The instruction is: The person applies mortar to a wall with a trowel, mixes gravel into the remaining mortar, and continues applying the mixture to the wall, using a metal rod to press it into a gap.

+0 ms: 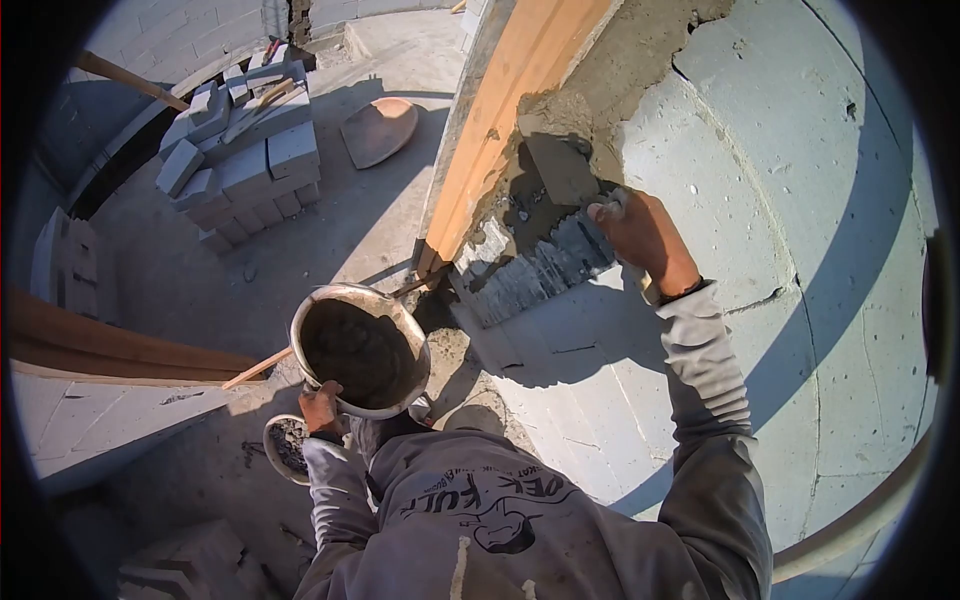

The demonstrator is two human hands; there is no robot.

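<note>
My left hand (321, 408) is closed on the near rim of a round bucket (418, 345) with wet grey mortar (355, 350) inside. My right hand (645, 240) is wrapped around the handle of a trowel. The flat, mortar-smeared trowel blade (562, 168) lies against the wall beside an orange-brown wooden frame (500, 110). Dark wet mortar (525, 215) covers a patch around the blade. Below that patch is a streaked grey strip (540, 275) on the pale block wall (740, 200).
Pale blocks (245, 170) are stacked at the upper left, with tools on top. A shallow pan (385, 130) lies on the concrete floor beyond. A smaller bucket with rubble (285, 450) stands by my left forearm. Another wooden frame (120, 345) runs along the left.
</note>
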